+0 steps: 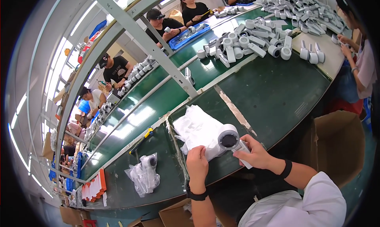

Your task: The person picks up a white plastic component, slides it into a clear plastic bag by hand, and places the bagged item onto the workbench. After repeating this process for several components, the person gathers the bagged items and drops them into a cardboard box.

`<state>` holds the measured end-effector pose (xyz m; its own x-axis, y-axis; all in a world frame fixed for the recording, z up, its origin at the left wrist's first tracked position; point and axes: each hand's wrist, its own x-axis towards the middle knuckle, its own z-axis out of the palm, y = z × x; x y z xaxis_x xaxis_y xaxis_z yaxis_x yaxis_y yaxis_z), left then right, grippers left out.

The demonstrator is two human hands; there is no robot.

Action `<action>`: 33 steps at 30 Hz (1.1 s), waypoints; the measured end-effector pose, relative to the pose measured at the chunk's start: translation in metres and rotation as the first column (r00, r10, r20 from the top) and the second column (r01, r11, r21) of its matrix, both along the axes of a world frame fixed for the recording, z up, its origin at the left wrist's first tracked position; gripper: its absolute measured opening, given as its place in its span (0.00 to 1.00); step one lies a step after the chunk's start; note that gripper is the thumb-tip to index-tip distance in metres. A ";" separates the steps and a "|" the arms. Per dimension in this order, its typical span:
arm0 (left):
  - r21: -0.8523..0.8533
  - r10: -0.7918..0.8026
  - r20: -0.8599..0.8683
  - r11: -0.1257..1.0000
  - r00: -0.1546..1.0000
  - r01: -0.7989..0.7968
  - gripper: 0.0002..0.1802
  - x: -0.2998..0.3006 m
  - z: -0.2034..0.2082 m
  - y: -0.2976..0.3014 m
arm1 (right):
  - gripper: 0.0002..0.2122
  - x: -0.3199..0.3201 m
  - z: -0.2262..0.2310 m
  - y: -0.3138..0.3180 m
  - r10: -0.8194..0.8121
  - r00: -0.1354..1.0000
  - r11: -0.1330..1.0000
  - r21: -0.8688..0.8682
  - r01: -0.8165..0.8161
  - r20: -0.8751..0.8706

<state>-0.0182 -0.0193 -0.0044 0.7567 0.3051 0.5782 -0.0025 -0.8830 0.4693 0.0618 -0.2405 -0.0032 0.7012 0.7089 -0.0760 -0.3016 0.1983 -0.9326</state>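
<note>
My right hand is wrapped round the handle of a white handheld fan. Its round head, with a grey ring and dark centre, points up and to the left. Beneath it lies a stack of clear-white plastic bags on the green bench. My left hand is closed in a pinch at the near edge of that stack, apparently on a plastic bag; the fingertips hide part of the grip. Left of my left hand, a bagged white fan rests on the bench.
A yellow-and-black screwdriver-like tool lies beyond the bagged fan. Big heaps of white fans cover the far bench. A metal frame post slants across. Orange-and-white boxes stand at left, a cardboard box at right. Several people work nearby.
</note>
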 end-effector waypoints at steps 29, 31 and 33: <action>-0.916 0.015 0.377 0.157 0.926 0.370 0.08 -0.012 0.011 -0.030 | 0.21 0.005 -0.009 0.066 -0.390 0.900 0.914 -0.033 0.404 0.194; -0.920 0.022 0.239 0.324 0.971 0.220 0.09 -0.014 0.020 -0.039 | 0.21 0.005 -0.006 0.062 -0.383 0.895 0.912 -0.061 0.406 0.230; -0.877 0.052 0.101 0.477 0.994 0.064 0.10 -0.014 0.023 -0.044 | 0.23 0.007 0.002 0.054 -0.409 0.837 0.882 -0.077 0.464 0.364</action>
